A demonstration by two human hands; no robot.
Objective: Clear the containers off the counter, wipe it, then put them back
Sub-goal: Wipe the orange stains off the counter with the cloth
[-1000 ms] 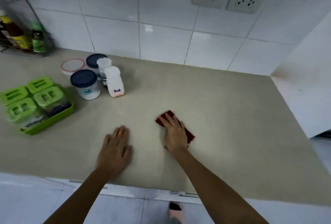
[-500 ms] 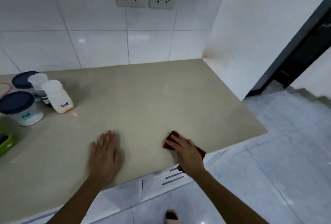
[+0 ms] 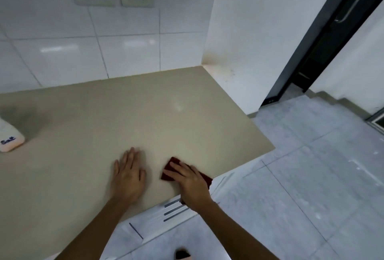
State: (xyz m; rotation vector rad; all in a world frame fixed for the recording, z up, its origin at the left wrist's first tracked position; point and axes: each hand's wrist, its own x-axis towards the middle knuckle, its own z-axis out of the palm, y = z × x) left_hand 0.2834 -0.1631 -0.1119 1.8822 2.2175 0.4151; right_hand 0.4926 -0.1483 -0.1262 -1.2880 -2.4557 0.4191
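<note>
One word I can read — "Salt", in dark blue letters on the white bottle (image 3: 9, 138) at the far left of my counter (image 3: 124, 118) — nothing else legible.

Cloth (image 3: 168, 170) — nearer front edge of counter (image 3: 145, 118)

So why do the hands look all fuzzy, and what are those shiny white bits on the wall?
Head view: the left hand and right hand are softened by motion blur, the left more so; the bright streaks on the wall tiles are glare from a light.
</note>
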